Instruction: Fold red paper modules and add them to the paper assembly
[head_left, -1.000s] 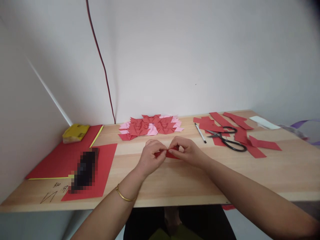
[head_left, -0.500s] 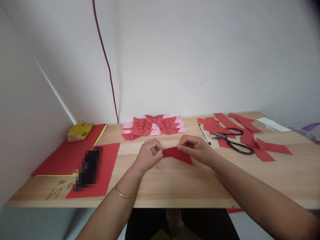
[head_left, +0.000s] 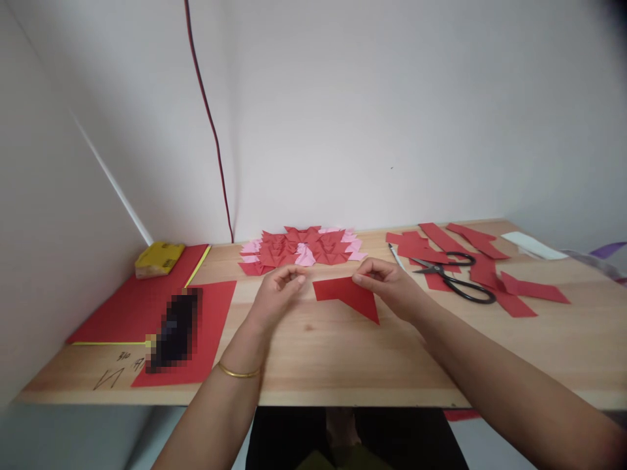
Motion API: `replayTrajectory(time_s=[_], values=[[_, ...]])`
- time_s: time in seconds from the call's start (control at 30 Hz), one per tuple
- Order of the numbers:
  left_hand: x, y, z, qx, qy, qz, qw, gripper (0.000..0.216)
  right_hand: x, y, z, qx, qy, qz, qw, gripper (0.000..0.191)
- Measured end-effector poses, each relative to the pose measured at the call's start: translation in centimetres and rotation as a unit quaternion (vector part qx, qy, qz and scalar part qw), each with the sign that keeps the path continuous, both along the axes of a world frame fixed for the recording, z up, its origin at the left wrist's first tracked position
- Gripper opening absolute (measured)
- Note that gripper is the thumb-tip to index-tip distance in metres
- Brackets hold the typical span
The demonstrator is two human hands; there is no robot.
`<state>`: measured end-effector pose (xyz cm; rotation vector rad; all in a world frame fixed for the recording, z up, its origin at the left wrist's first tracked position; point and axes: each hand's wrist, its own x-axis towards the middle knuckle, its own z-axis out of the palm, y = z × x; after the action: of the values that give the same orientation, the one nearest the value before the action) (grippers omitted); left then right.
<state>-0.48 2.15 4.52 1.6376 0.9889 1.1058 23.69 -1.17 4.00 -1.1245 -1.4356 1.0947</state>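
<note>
My right hand (head_left: 389, 287) pinches a folded piece of red paper (head_left: 350, 290) between thumb and fingertips at its upper right corner. The paper is bent at an angle, with one arm pointing left and the other slanting down to the right. To its left, my left hand (head_left: 277, 294) is just apart from the paper. Its fingers are loosely curled, the thumb is held off them, and nothing is between them. Beyond both hands lies a cluster of folded red and pink paper pieces (head_left: 337, 245).
Black-handled scissors (head_left: 448, 271) lie open among red paper scraps (head_left: 533, 288) on the right, near a white pen (head_left: 398, 257). At left are red sheets (head_left: 220, 326), a pixelated dark object (head_left: 174, 333) and a yellow-wrapped block (head_left: 159, 258). A wall stands behind the wooden table (head_left: 304, 372).
My left hand has let go of the red paper's left end and moved a little left. My right hand still holds the paper, whose left arm now shows in full.
</note>
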Motion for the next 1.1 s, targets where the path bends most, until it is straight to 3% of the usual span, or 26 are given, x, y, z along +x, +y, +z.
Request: replayTrajectory(time_s=[0.13,0.3,0.43,0.6,0.7,0.9,1.1], values=[[0.9,-0.4,-0.5,-0.025,0.019,-0.055,0.998,0.02,-0.5,0.0,-0.2,-0.017,0.007,0.015,1.0,0.03],[1.2,-0.4,-0.7,0.003,0.03,-0.03,0.999,0.018,-0.4,0.1,-0.2,-0.01,-0.026,0.028,0.999,0.029],[1.7,-0.3,-1.5,-0.064,-0.073,-0.016,0.995,0.02,-0.4,0.1,-0.3,-0.027,-0.035,0.056,0.997,0.03],[2.4,-0.1,-2.7,-0.153,-0.213,-0.004,0.965,0.024,-0.8,-0.2,-0.7,-0.077,-0.007,0.165,0.983,0.031],[2.5,0.0,-2.8,-0.16,-0.201,-0.016,0.966,0.024,-0.9,-0.3,-0.7,-0.086,-0.025,0.2,0.976,0.03],[2.5,-0.5,-2.7,-0.137,-0.103,-0.087,0.981,0.021,-2.1,-0.4,-0.5,-0.071,-0.092,0.163,0.98,0.029],[2.5,-0.5,-2.6,-0.158,-0.118,-0.075,0.977,0.017,-2.9,-0.8,-0.3,-0.05,-0.122,0.161,0.978,0.031]])
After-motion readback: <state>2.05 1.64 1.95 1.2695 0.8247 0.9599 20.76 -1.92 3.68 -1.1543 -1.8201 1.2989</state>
